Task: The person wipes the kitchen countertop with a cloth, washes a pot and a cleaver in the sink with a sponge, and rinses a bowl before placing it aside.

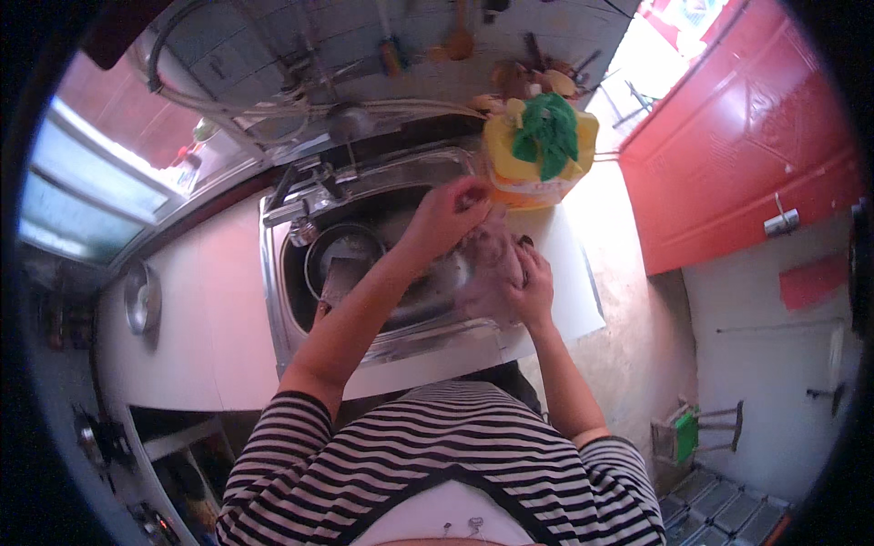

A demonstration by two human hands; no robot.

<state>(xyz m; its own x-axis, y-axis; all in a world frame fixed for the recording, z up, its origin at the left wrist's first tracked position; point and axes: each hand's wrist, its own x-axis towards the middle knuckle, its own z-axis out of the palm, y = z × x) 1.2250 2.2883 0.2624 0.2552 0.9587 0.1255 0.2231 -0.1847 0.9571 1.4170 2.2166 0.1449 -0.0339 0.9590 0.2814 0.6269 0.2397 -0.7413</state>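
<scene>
My left hand [459, 203], blurred and with its fingers curled, is over the right part of the steel sink [362, 345], beside a yellow plastic container [539, 194]. Whether it holds anything is unclear. My right hand [536, 283] grips a crumpled, pale pinkish cloth or thin bag [488, 273] at the sink's right side; a small dark end shows by its fingers. A green cloth [548, 133] lies on top of the yellow container. Left of my left forearm, a round pan or bowl [348, 239] and a brown flat-sided object [341, 276] are in the basin.
A metal faucet [304, 228] reaches over the basin's left part. On the left counter sits a metal bowl [142, 298]. Utensils, including a wooden ladle [459, 44], hang on the back wall, with hoses below. A red door [737, 157] stands at the right, and a small stool [685, 433] lower right.
</scene>
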